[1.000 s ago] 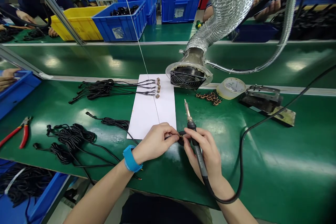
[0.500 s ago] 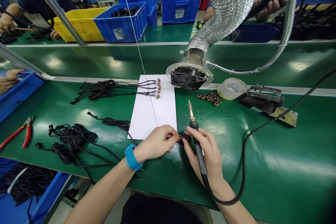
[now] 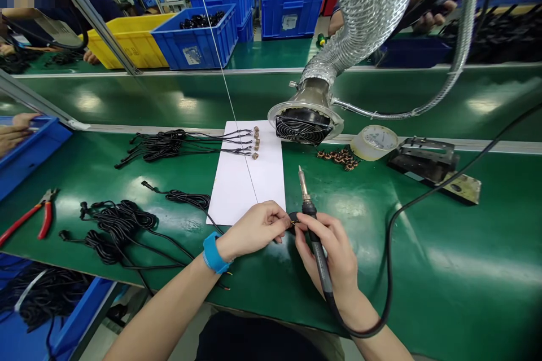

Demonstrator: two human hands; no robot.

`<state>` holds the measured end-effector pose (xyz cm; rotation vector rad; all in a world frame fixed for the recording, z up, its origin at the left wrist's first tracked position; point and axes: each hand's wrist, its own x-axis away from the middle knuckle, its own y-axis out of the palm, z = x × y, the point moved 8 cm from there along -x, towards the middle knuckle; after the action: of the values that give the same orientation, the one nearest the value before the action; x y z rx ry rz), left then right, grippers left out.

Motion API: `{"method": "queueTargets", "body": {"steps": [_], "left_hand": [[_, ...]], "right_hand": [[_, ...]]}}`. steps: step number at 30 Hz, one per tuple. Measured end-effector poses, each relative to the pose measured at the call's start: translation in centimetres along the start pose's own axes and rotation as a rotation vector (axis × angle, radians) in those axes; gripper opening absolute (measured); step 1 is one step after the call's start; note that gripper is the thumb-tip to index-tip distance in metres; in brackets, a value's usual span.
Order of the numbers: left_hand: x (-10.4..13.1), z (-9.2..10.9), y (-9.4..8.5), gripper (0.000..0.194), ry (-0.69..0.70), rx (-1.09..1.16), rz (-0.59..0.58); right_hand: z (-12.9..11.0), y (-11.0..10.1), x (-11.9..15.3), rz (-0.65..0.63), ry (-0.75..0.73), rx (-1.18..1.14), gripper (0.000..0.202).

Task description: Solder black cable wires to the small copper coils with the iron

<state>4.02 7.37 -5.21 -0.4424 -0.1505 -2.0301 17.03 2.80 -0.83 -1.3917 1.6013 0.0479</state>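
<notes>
My left hand (image 3: 256, 229), with a blue wristband (image 3: 215, 252), pinches a black cable close to its thin coloured wire ends (image 3: 293, 223). That cable appears to run back to a coiled bundle (image 3: 188, 198) beside the white paper (image 3: 241, 192). In my right hand (image 3: 339, 256) is a soldering iron (image 3: 318, 254), its tip pointing up and away from me. The thumb and forefinger of this hand also reach the wire ends, where the fingertips nearly meet. A small dark round thing (image 3: 293, 216) lies just behind them, partly hidden.
Black cables (image 3: 169, 144) with small metal connectors (image 3: 256, 141) lie across the paper. Coiled cables (image 3: 114, 225) and red-handled cutters (image 3: 44, 208) are left. A fume-extractor fan (image 3: 302, 126) hangs ahead, near copper-coloured parts (image 3: 341, 157), a tape roll (image 3: 375, 142) and a metal stand (image 3: 436, 166).
The soldering iron's tip has swung slightly left and down. My right fingers have moved a little left, closer to the left fingertips. My left hand has hardly moved.
</notes>
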Motion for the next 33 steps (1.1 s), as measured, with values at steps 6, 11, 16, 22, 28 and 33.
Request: {"method": "queueTargets", "body": {"steps": [6, 11, 16, 22, 28, 33], "left_hand": [[-0.2, -0.1, -0.1, 0.027, 0.024, 0.020, 0.018], [-0.5, -0.3, -0.3, 0.025, 0.030, 0.047, 0.063], [-0.6, -0.5, -0.3, 0.022, 0.000, 0.077, 0.055], [-0.6, -0.5, -0.3, 0.024, 0.026, 0.091, 0.034], [-0.7, -0.6, 0.0, 0.023, 0.038, 0.118, 0.007], [-0.6, -0.3, 0.0, 0.023, 0.041, 0.098, 0.028]], "right_hand": [[0.2, 0.8, 0.4, -0.069, -0.005, -0.018, 0.050], [0.9, -0.1, 0.1, -0.012, 0.122, -0.080, 0.045], [2.1, -0.4, 0.0, -0.020, 0.241, -0.142, 0.040], [2.1, 0.0, -0.1, -0.050, 0.232, -0.156, 0.040], [2.2, 0.4, -0.2, -0.061, 0.232, -0.139, 0.041], [2.1, 0.3, -0.4, -0.049, 0.223, -0.148, 0.039]]}}
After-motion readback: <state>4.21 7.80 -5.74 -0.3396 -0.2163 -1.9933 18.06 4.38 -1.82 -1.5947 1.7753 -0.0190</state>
